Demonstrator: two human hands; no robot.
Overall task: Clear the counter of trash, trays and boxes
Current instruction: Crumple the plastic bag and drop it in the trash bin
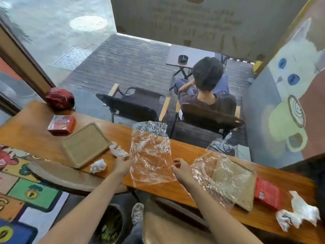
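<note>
A clear crinkled plastic bag (149, 152) stands up from the wooden counter (181, 188). My left hand (121, 164) grips its left edge together with a crumpled white tissue (118, 150). My right hand (180, 167) is at the bag's right edge with its fingers curled. A brown tray (85, 144) lies to the left, with another tissue ball (98, 166) beside it and a red box (61, 124) behind. On the right, a second tray (235, 184) lies under plastic wrap, next to a red box (268, 192) and white tissues (299, 214).
A red helmet (59, 98) sits at the counter's far left end. Beyond the counter a person sits with their back to me on a chair (211, 118), next to another chair (133, 104). A bin (110, 224) with green waste stands on the floor below.
</note>
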